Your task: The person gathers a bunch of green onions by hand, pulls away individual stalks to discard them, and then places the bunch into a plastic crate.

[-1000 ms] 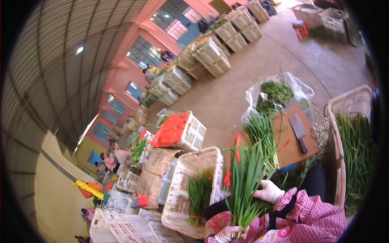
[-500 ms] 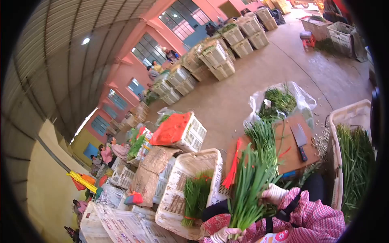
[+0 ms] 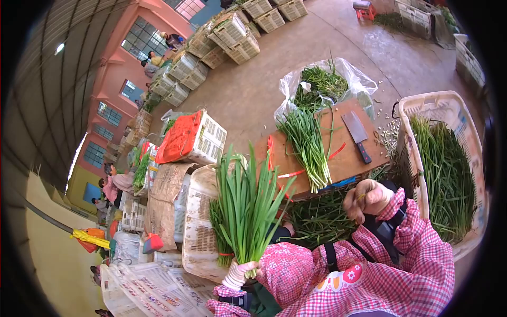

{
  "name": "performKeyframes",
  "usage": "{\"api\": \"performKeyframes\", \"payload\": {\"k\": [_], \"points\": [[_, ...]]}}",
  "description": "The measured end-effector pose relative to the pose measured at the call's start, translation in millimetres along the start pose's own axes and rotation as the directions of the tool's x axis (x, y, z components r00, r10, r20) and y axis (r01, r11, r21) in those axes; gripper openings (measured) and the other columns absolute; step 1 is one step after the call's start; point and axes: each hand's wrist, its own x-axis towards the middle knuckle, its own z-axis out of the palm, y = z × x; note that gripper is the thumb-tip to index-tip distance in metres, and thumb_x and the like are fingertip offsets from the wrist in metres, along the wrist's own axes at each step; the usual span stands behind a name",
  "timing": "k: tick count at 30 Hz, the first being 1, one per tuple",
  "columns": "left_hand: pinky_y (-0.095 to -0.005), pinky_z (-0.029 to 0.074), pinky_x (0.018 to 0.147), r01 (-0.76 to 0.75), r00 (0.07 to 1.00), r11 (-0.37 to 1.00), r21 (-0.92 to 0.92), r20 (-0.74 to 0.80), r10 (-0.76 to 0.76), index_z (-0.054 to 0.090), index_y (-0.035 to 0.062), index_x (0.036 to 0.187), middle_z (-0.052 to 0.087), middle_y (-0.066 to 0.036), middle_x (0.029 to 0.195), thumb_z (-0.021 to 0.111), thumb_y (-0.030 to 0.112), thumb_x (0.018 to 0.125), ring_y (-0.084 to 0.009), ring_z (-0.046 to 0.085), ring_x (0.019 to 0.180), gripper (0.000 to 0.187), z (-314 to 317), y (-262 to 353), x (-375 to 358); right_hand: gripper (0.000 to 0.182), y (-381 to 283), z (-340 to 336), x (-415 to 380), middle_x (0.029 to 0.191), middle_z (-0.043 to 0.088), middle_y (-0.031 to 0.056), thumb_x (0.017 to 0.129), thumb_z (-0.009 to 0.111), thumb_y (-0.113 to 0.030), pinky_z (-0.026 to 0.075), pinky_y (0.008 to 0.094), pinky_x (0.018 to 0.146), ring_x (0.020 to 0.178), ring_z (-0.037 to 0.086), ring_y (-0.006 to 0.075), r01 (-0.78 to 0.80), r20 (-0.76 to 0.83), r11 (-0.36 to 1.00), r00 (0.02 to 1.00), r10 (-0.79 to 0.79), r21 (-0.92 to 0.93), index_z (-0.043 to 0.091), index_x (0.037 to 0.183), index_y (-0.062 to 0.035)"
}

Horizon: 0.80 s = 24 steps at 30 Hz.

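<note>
My left hand [image 3: 244, 271], in a pale glove, grips a bunch of garlic chives [image 3: 245, 211] by its stalk ends, leaves pointing up, in front of the white crate [image 3: 198, 232]. My right hand [image 3: 369, 199] is raised beside the board's near edge with its fingers curled; whether anything small is between them is hidden. On the brown board [image 3: 343, 129] lies a loose pile of garlic chives [image 3: 306, 145]. A knife [image 3: 356, 134] with a dark handle rests to its right. Red ties [image 3: 271, 150] hang at the board's left edge.
A plastic bag [image 3: 362, 76] of greens sits behind the board. To the right stands a large crate [image 3: 422, 174] filled with long green leaves. Loose leaves [image 3: 322, 216] lie below the board. Stacked crates [image 3: 232, 37] and several people are farther back.
My left hand has carried the bunch leftward, away from the board, and raised it upright. My right hand has come off the bunch and moved up. The view has turned right and down.
</note>
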Motion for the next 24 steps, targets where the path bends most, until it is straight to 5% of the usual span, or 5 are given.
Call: {"api": "performKeyframes", "payload": {"k": [3, 4, 6, 18, 24], "points": [[-0.0366, 0.055, 0.059, 0.009, 0.985, 1.0, 0.028, -0.173, -0.004, 0.057, -0.0017, 0.105, 0.064, -0.013, 0.082, 0.064, 0.005, 0.078, -0.0254, 0.064, 0.068, 0.029, -3.4, 5.5, -3.8, 0.025, 10.4, -19.8, -11.5, 0.112, 0.059, 0.0266, 0.08, 0.067, -0.009, 0.057, 0.0447, 0.069, 0.087, 0.066, 0.0386, 0.033, -0.038, 0.999, 0.999, -0.034, -0.031, 0.063, 0.103, -0.0011], [-0.0366, 0.055, 0.059, 0.009, 0.985, 0.999, 0.033, -0.173, -0.003, 0.057, -0.0017, 0.105, 0.064, -0.013, 0.082, 0.064, 0.005, 0.078, -0.0254, 0.064, 0.068, 0.029, -2.7, 10.0, -5.4, 0.031, 18.7, -19.1, -14.2, 0.112, 0.06, 0.025, 0.079, 0.066, -0.01, 0.056, 0.0444, 0.069, 0.085, 0.066, 0.0366, -0.104, -0.053, 0.596, 0.993, 0.102, -0.797, 0.062, 0.109, -0.0051], [-0.0347, 0.055, 0.059, -0.019, 0.986, 0.99, 0.141, -0.161, 0.042, 0.059, -0.0005, 0.106, 0.064, -0.011, 0.084, 0.067, 0.007, 0.078, -0.0236, 0.064, 0.069, 0.03, 3.5, 22.1, -12.5, 0.048, 30.2, 3.7, -13.9, 0.097, 0.065, 0.0181, 0.077, 0.064, -0.019, 0.053, 0.042, 0.066, 0.075, 0.066, 0.0322, -0.068, -0.401, -0.816, 0.893, 0.207, -0.573, 0.054, 0.124, -0.0164], [-0.0296, 0.055, 0.059, -0.062, 0.98, 0.936, 0.347, -0.159, 0.124, 0.062, -0.0005, 0.101, 0.066, -0.008, 0.084, 0.069, 0.004, 0.078, -0.0182, 0.064, 0.067, 0.025, 20.6, 22.3, -17.9, 0.023, -5.8, 100.1, 50.5, 0.073, 0.063, 0.0142, 0.084, 0.064, -0.024, 0.05, 0.0347, 0.064, 0.069, 0.064, 0.0264, -0.134, -0.164, 0.173, 0.971, -0.172, -0.976, 0.063, 0.094, -0.0035], [-0.0299, 0.052, 0.071, -0.195, 0.956, 0.746, 0.636, -0.047, 0.29, 0.063, 0.0026, 0.102, 0.068, -0.004, 0.091, 0.072, 0.015, 0.073, -0.0132, 0.063, 0.08, 0.033, 17.4, 12.7, -14.3, 0.042, -2.6, 73.4, 106.2, 0.08, 0.067, 0.0148, 0.083, 0.063, -0.024, 0.052, 0.0347, 0.071, 0.075, 0.067, 0.0262, -0.269, -0.275, 0.078, 0.854, -0.442, -0.96, 0.056, 0.122, -0.0088]]}}
